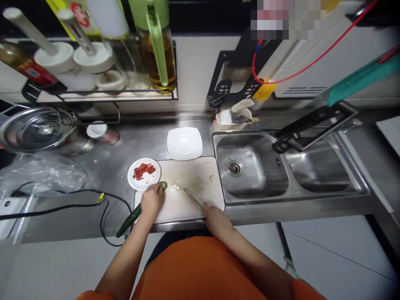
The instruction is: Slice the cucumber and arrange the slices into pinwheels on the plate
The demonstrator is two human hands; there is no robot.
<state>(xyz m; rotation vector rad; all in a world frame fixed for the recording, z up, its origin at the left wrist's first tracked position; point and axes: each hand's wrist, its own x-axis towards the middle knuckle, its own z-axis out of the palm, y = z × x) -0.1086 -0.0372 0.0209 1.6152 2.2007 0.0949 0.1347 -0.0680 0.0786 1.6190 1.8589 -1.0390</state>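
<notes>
My left hand [152, 201] is closed round a long green cucumber [128, 221] that lies slanted across the left end of the pale cutting board [187, 175]; its cut tip shows past my fingers. My right hand [214, 216] grips the handle of a knife [193, 198] whose blade rests on the board just right of the cucumber tip. A single cucumber slice [212, 178] lies near the board's right edge.
A small round plate of chopped red chili [144, 173] touches the board's top left corner. A square white plate [184, 143] sits behind it. A double sink [253, 166] lies right. Black cables [62, 204], a plastic bag [40, 173] and a pot lid [37, 129] are left.
</notes>
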